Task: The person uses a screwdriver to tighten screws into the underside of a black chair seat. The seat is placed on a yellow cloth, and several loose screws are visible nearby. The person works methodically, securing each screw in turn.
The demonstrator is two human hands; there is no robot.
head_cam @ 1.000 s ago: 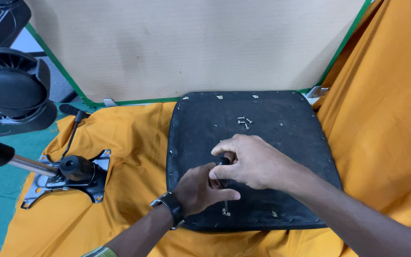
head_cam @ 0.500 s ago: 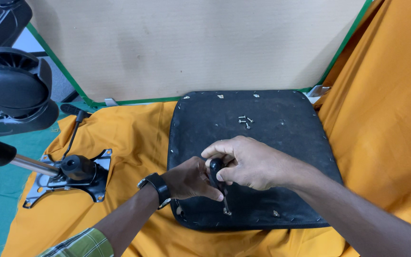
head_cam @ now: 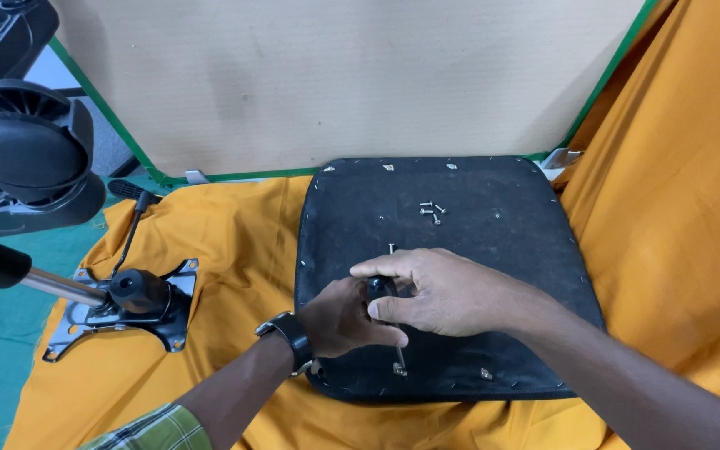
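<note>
A: What is seen in the head view, around the hands?

B: A black seat pad [head_cam: 443, 275] is laid upside down on an orange cloth [head_cam: 227, 250]. Both hands are placed over its front half. A small black tool with a thin metal shaft [head_cam: 394, 333] is held between them; the shaft runs across the pad, one end showing above the right hand and the other end below it, near the front edge.

A: How are the hands closed?

B: The right hand [head_cam: 443, 296] is curled over the black grip of the tool, with the thumb pressed on it. The left hand [head_cam: 345, 321] is closed just beside it, touching the same grip from the left side. A black wristwatch [head_cam: 290, 337] is worn on the left wrist.

A: What else is lying on the pad?

B: A few small screws [head_cam: 431, 211] are gathered on the pad, further back, apart from the hands.

A: And outside the pad?

B: A metal chair mechanism plate [head_cam: 118, 308] with a black knob is laid on the cloth, well to the left. A black caster wheel [head_cam: 27, 154] is seen at the left edge. A brown board [head_cam: 335, 75] is stood behind the pad.
</note>
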